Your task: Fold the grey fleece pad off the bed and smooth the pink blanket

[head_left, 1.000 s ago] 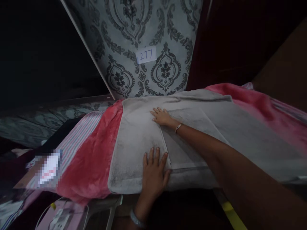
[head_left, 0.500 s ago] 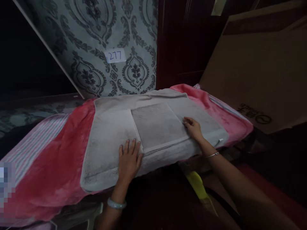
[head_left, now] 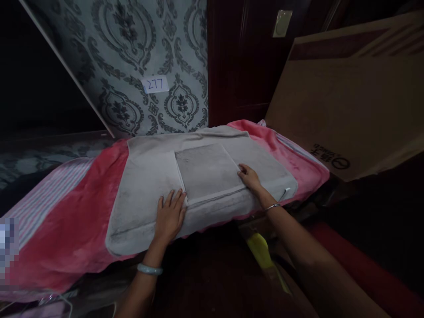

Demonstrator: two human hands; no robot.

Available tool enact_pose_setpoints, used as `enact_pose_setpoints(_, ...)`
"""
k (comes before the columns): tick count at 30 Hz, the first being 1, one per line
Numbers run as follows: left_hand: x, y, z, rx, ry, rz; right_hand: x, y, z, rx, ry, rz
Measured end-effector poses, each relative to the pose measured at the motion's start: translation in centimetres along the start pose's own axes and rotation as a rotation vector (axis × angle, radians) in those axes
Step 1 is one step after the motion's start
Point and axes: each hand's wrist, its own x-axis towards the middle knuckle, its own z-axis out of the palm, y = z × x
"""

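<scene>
A soft grey cloth [head_left: 142, 190] lies spread over a red and pink plush blanket [head_left: 76, 221]. On its middle rests a square grey sheet [head_left: 208, 172] with pale side edges; its material is hard to tell. My left hand [head_left: 169, 218] lies flat, palm down, on the grey cloth by the sheet's near left corner, its fingers stretched out and its fingertips touching that edge. At the sheet's right edge, my right hand [head_left: 251, 177] has thumb and fingers bent together in a pinch. A small white tag [head_left: 286, 191] sticks out of the cloth at the near right.
A big cardboard box [head_left: 347, 101] leans at the right, in front of a dark red door [head_left: 238, 66]. Patterned wallpaper [head_left: 126, 57] with a paper label [head_left: 155, 84] reading 277 is behind. Striped fabric [head_left: 56, 190] shows at left, and a yellow object [head_left: 260, 249] below.
The view has shifted, so the bed covers, hands and box appear farther left. Against the sheet, both hands stay at nearly the same places.
</scene>
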Motion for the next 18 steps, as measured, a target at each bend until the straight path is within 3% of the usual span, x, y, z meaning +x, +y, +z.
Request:
enact_pose_setpoints(8,-0.3,-0.3,0.2,0.011,0.026,0.019,0.2,-2.2,-0.8,0.089,-0.114,0.087)
enact_pose_setpoints(15,-0.4,0.0,0.1,-0.004,0.016,0.007,-0.9,-3.6,-1.8,0.507,-0.310,0.295)
enact_pose_setpoints(18,-0.6,0.3,0.2,-0.049,0.015,-0.030,-0.9,-4.2,-1.8,0.525,-0.342,0.330)
